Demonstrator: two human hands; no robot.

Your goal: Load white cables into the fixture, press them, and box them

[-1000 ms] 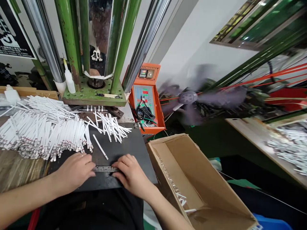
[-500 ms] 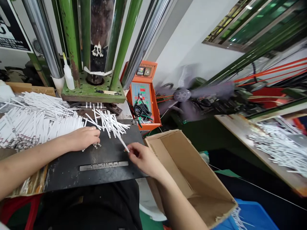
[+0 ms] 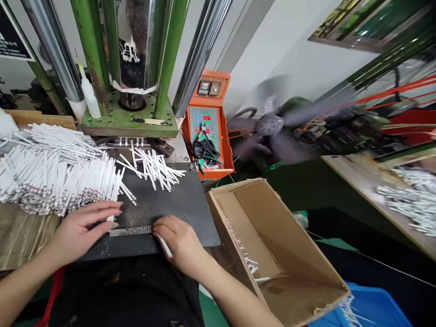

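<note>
My left hand (image 3: 80, 231) is at the left end of a slotted metal bar (image 3: 131, 230) lying on the black plate (image 3: 200, 218). Its thumb and fingers close around a white strip (image 3: 111, 219), of which only a short end shows. At the bar's other end, my right hand (image 3: 182, 245) is palm down with its fingers curled. A white strip (image 3: 164, 245) sticks out from under that hand toward me. Just beyond my left fingers lies a large heap of white strips (image 3: 57, 177) with small metal-looking ends. A smaller loose pile (image 3: 158, 168) is on the plate's far side.
A green press (image 3: 129, 122) stands behind the plate, with a squeeze bottle (image 3: 90, 97) on its base. To the right are an orange control box (image 3: 226, 136) and a spinning fan (image 3: 269, 125). An open cardboard box (image 3: 289, 240) beside the plate has several white strips inside.
My left hand has come back from the strips to the bar's left end. My right hand has moved left onto the bar's right end. White strips now show inside the cardboard box.
</note>
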